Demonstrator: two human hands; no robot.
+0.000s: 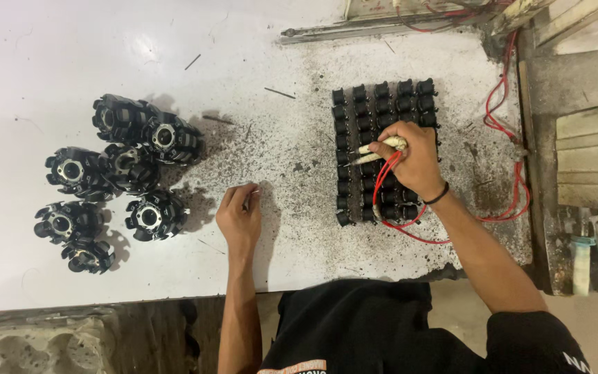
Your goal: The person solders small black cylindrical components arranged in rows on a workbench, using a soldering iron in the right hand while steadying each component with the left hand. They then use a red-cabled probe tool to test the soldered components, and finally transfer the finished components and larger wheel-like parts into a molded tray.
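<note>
My right hand (417, 161) grips two pale probes (376, 152) with red wires (389, 208), their tips pointing left onto a block of small black parts (368, 111) laid in neat rows on the white table (50, 62). My left hand (240, 218) rests on the table left of that block, fingers curled, pinching what looks like a thin pin; I cannot tell for sure. To its left sits a cluster of several round black finned parts (133, 166) with metal centres.
Dark grit speckles the table around the block. A red cable (503, 125) runs along the right edge toward the top. Thin metal pins (279, 93) lie scattered on the table. White-handled tools (593, 256) stand at the right. A metal rail (382, 28) lies at the back.
</note>
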